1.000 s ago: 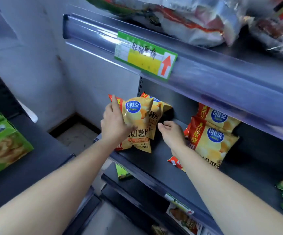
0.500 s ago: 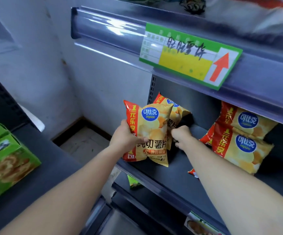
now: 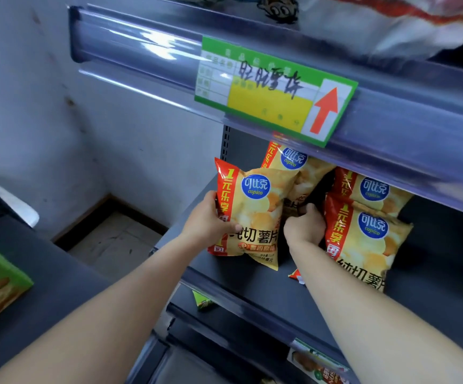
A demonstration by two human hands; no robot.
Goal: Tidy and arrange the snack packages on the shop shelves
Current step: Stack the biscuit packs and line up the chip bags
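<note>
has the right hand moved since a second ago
Yes. Against the right stack, the right hand has pushed deeper into the shelf, between that stack and the front bag, fingers now curled.

Shelf deck (image 3: 435, 261) bare at right; chip bags (image 3: 369, 245) crowd left and middle; overhead rail (image 3: 424, 167) hangs low.

Below the green price label (image 3: 274, 90), the left hand (image 3: 205, 217) and right hand (image 3: 303, 228) are bare; the left forearm (image 3: 114, 300) and right forearm (image 3: 363, 314) are uncovered throughout.
</note>
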